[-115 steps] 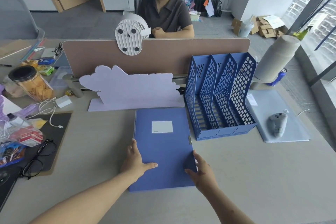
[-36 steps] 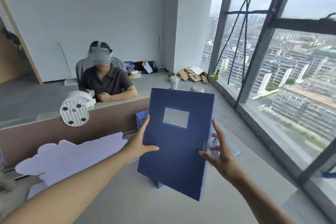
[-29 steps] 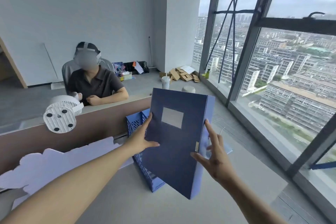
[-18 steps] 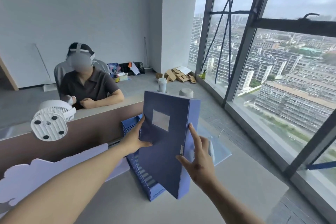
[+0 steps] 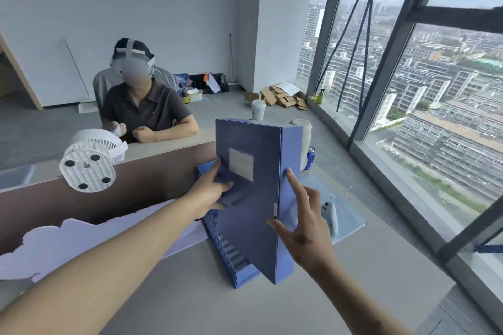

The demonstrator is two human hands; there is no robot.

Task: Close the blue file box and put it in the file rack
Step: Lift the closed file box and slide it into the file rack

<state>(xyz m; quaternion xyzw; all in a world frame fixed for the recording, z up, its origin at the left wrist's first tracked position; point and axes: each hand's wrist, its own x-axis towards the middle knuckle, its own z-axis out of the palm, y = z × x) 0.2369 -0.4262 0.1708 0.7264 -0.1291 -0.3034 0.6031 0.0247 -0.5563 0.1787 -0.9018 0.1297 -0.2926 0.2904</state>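
Note:
The blue file box is closed and held upright in the air, tilted, its white label facing me and its spine to the right. It hangs over the blue mesh file rack, hiding most of it; whether it touches the rack I cannot tell. My left hand grips the box's left edge, thumb on the front face. My right hand presses on the spine side, fingers spread, thumb near the clasp.
A brown desk divider with a white fan clipped on runs behind the rack. A person sits beyond it. A white cut-out board stands at left. A white controller lies on a pale mat at right, near a large window.
The box was lifted off the desk, stood upright and turned so its spine shows. Over the last second it has come lower over the rack, and my view has tipped down slightly.

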